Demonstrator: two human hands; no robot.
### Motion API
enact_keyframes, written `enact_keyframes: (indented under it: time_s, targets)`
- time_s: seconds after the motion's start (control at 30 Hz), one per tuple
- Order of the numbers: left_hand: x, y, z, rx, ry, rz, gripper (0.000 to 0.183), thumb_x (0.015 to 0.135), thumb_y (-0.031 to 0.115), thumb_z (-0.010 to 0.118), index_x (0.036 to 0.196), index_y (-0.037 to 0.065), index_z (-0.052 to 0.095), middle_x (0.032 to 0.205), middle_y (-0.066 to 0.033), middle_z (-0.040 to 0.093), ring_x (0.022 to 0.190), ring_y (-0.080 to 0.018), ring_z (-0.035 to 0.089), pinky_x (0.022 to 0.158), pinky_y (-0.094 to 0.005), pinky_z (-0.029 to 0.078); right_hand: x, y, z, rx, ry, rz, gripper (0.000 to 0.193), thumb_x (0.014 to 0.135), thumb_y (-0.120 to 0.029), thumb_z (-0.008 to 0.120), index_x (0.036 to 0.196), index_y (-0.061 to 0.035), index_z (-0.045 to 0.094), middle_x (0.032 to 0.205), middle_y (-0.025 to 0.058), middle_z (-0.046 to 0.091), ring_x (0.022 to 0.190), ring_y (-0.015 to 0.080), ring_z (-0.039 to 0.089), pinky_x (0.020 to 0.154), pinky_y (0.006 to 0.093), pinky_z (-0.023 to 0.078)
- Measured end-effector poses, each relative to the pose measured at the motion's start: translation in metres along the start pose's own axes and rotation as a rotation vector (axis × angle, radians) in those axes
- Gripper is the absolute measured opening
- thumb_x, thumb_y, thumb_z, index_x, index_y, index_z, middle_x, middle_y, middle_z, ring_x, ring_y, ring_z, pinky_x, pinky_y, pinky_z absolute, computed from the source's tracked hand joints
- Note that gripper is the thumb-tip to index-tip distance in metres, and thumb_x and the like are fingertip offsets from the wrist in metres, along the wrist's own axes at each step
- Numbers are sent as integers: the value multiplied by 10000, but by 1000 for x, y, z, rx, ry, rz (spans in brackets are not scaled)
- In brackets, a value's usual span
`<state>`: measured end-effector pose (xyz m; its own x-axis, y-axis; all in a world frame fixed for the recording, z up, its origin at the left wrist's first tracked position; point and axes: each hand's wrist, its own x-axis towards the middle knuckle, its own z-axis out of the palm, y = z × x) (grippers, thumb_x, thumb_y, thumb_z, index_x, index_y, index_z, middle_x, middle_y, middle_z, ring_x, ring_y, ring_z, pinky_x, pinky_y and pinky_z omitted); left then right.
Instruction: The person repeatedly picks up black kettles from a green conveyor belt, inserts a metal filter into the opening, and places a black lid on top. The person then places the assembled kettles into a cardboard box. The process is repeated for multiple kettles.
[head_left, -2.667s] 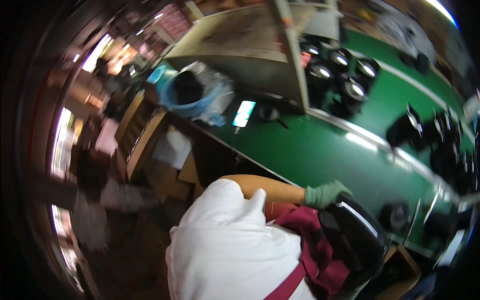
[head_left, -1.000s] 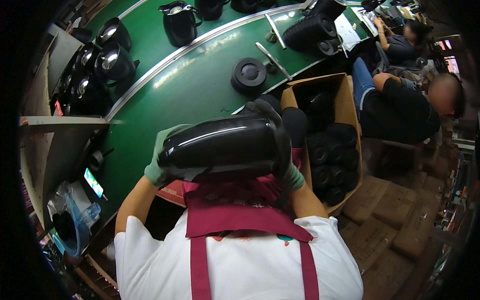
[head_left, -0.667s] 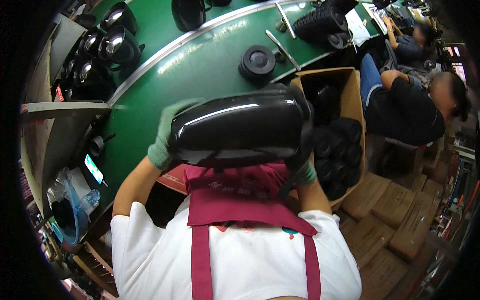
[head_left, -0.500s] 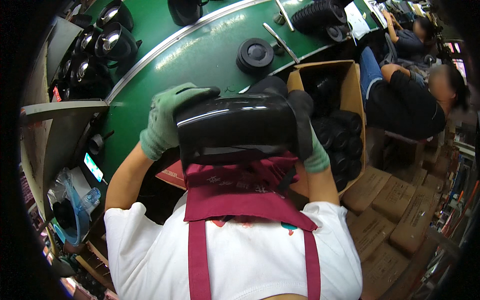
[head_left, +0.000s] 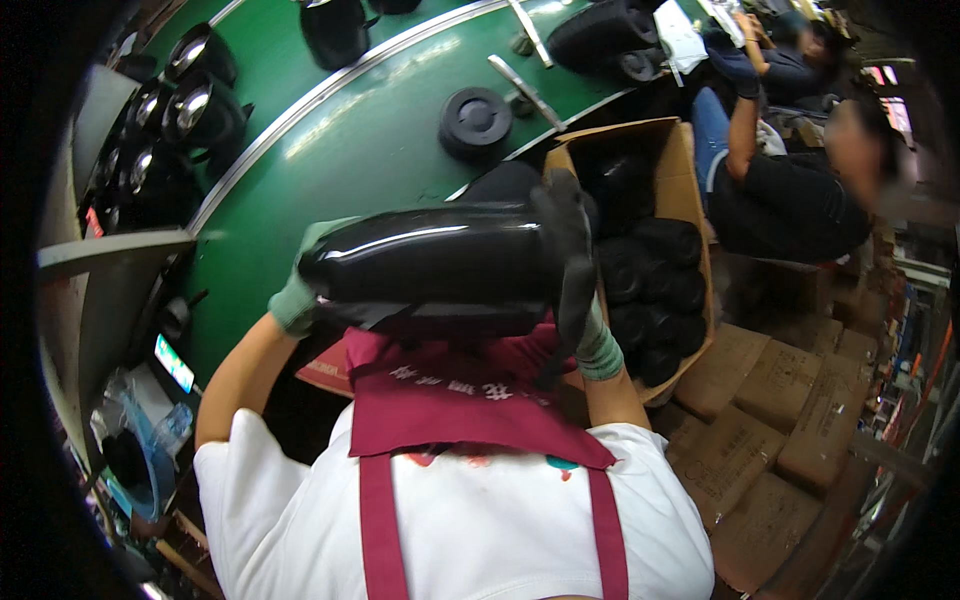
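Note:
Level in front of my chest lies a glossy black jug body (head_left: 440, 255), held between both hands. My left hand (head_left: 300, 275), in a green glove with dark palm coating, is closed round its left end, partly hidden behind it. At the other end, my right hand (head_left: 572, 270) grips with dark coated fingers, a little blurred. Neither the jug's opening nor its base can be made out. Beyond it, a round black lid-like part (head_left: 475, 122) rests on the green work table (head_left: 350, 165).
Several black jugs with shiny metal insides (head_left: 205, 110) stand at the left. An open cardboard box (head_left: 690, 165) of black cylindrical parts is by my right arm. Metal bars (head_left: 527, 92) cross the table. Co-workers (head_left: 790, 190) sit at the right, beside stacked cartons (head_left: 740, 450).
The jug body has shifted left and tipped in my hands, its left end now narrower in view. My left hand has slid lower behind it. The nearer co-worker has raised an arm.

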<state>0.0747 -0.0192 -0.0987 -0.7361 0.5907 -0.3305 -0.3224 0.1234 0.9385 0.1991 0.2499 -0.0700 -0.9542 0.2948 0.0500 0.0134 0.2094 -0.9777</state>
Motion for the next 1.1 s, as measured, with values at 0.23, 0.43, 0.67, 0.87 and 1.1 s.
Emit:
enact_keyframes:
  time_s: [0.23,0.43,0.67,0.87,1.1]
  targets:
    - [-3,21,-18,964,-45,670,574,679,221,798,1186,-34,717,993,-172,734,901,-289,729,850,-358,558,-6,18,5,214,-218,167,739,1028,-481,506,1542,35,382,1478,172,539,1365,272,511,1181,391,349]
    - [5,-2,-6,-33,-148,-4,409,863,100,727,1245,-40,681,1177,-78,731,1014,-135,668,955,-310,548,-26,23,1,153,75,-35,658,970,-293,607,1512,29,418,1494,189,521,1381,270,504,1177,363,354]
    - [8,41,11,774,-137,413,567,688,239,799,1188,-13,710,1062,-209,725,1008,-369,716,932,-352,534,-25,71,-4,138,-64,-85,551,1048,-311,514,1506,-13,442,1552,179,470,1389,280,493,1183,379,355]
    - [0,69,43,498,-190,471,903,715,80,816,1521,1,417,1457,-174,545,1311,-291,565,1130,-384,419,-39,96,-18,-36,-104,-12,584,1031,-354,544,1516,-48,433,1558,160,461,1406,284,472,1193,408,351]
    - [-29,59,76,969,72,1011,756,641,505,874,1278,145,685,1352,-121,576,1287,-358,521,1111,-548,356,-56,101,-10,-242,-11,-96,680,988,-407,615,1542,-81,392,1562,138,452,1434,281,438,1210,430,334]
